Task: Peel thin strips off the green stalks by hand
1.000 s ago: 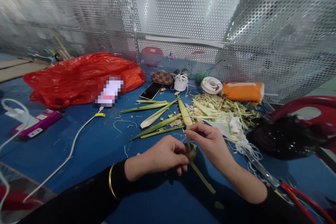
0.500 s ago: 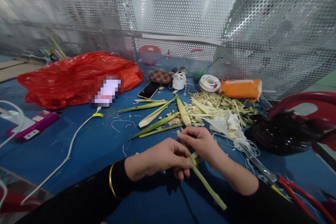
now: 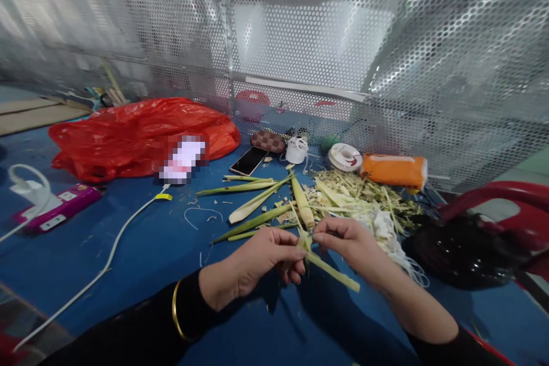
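Note:
My left hand point(image 3: 268, 254) is closed, pinching a pale green leaf strip point(image 3: 337, 275) between thumb and fingers. The strip is folded over itself at the fingertips, and its long end slants down to the right. My right hand point(image 3: 354, 243) is closed too, its thumb and forefinger pinched at the right edge of the fold; the exact part they grip is partly hidden. Just beyond the hands lies a pale, pointed leaf sheath point(image 3: 302, 201). Several cut green leaf pieces point(image 3: 257, 219) lie to its left, on the blue table point(image 3: 146, 274).
Leaf scraps point(image 3: 360, 194) are heaped at right, beside a black plastic bag point(image 3: 467, 254). Behind stand a ribbon spool point(image 3: 345, 157), an orange packet point(image 3: 393, 170) and a phone point(image 3: 249, 160). A red bag point(image 3: 141, 131), white cable point(image 3: 122, 234) and purple power strip point(image 3: 79, 199) lie left.
The view has tilted up a little. My right hand has moved right, from above the strip to the fold's right side. The strip's fold now shows more, and its long end has swung upward.

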`<action>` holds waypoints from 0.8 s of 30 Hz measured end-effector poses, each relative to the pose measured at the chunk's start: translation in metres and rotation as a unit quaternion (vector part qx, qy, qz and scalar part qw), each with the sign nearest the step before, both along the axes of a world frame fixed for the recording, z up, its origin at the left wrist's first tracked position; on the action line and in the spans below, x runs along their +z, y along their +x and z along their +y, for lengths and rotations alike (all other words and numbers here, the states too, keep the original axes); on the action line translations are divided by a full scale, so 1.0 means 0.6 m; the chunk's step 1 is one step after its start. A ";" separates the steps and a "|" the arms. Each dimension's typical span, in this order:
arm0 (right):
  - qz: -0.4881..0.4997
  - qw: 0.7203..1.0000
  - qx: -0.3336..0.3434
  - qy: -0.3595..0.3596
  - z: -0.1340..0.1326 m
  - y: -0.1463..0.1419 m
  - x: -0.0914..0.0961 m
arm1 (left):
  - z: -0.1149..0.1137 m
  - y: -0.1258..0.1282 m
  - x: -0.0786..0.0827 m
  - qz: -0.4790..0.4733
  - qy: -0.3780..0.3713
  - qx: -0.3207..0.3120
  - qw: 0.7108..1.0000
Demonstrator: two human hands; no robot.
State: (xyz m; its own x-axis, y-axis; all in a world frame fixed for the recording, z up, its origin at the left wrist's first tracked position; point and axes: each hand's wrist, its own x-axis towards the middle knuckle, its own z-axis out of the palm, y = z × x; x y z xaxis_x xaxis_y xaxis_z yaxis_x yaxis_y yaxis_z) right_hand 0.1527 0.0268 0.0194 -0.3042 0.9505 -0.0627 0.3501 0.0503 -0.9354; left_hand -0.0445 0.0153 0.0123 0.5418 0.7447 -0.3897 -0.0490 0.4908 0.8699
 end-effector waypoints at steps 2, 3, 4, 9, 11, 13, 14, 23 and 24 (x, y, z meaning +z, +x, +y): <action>-0.012 0.999 -0.022 0.028 0.000 -0.007 -0.007 | 0.000 0.000 -0.002 0.000 -0.005 -0.003 1.000; -0.017 0.998 -0.031 0.045 0.000 -0.010 -0.011 | 0.001 -0.001 -0.004 -0.002 -0.005 0.001 1.000; -0.018 0.997 -0.040 0.060 0.001 -0.012 -0.015 | 0.002 -0.001 -0.005 -0.005 -0.003 0.009 1.000; -0.004 0.963 -0.204 0.175 -0.004 -0.016 -0.028 | 0.009 0.000 0.001 -0.028 0.021 0.140 0.990; -0.005 0.944 -0.267 0.194 -0.012 -0.020 -0.027 | 0.011 0.001 0.008 -0.032 0.047 0.201 0.978; 0.008 0.958 -0.244 0.153 -0.022 -0.028 -0.023 | 0.012 0.002 0.014 -0.046 0.063 0.237 0.968; 0.021 0.969 -0.211 0.126 -0.027 -0.034 -0.020 | 0.011 0.003 0.016 -0.058 0.069 0.245 0.965; 0.153 0.980 -0.127 0.005 -0.057 -0.082 -0.026 | -0.010 0.042 0.013 -0.127 0.081 0.250 0.956; 0.162 0.978 -0.131 -0.002 -0.058 -0.082 -0.027 | -0.013 0.045 0.013 -0.133 0.078 0.251 0.955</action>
